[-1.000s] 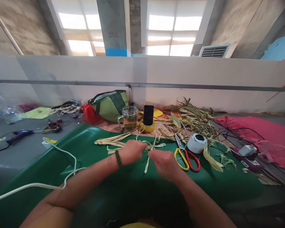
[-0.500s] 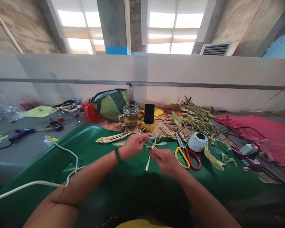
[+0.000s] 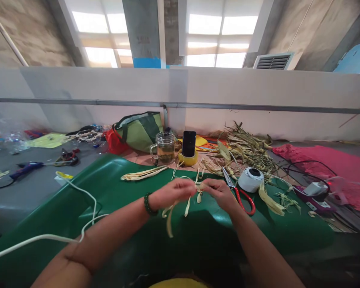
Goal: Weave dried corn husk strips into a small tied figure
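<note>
My left hand (image 3: 177,191), with a dark green bead bracelet (image 3: 149,203) at its wrist, is closed on pale dried husk strips (image 3: 169,222) that trail down below it. Facing it, my right hand (image 3: 218,193) pinches the other side of the same husk piece, and loose ends (image 3: 199,197) poke out between the fingertips. The two hands almost touch above the green mat (image 3: 114,236). Just right of my right hand lie scissors (image 3: 243,200) with one red handle; the wrist side of that hand covers their yellow handle. The exact grip of the left fingers is blurred.
A white thread spool (image 3: 251,181) stands beside the scissors. Behind are a glass mug (image 3: 165,149), a phone (image 3: 189,143) on a yellow tape roll (image 3: 188,159) and a dried plant heap (image 3: 246,150). A husk bundle (image 3: 144,173) and white cable (image 3: 39,236) lie left.
My hands have come together at the husk strips. The left moved right and slightly down, the right moved up and right, covering the yellow scissor handle. Strips now hang under my left hand.
</note>
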The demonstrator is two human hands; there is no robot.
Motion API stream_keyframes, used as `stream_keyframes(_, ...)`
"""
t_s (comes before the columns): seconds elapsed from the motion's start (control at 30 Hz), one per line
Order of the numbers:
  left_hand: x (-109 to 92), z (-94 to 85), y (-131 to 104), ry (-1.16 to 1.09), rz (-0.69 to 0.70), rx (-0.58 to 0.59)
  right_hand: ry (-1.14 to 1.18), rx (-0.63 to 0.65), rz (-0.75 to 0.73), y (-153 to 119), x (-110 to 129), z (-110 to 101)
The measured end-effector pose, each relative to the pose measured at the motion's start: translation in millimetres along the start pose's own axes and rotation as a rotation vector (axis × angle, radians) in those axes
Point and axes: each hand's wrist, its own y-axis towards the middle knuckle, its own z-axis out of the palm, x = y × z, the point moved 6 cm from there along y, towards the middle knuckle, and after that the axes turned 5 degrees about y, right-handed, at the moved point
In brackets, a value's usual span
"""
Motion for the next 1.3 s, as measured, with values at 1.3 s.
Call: stream_keyframes(1.3,27.9,8.5,7.3,-0.424,-0.118,-0.161,0.231,0.099,0.307,-14.0,-45.2,18.6)
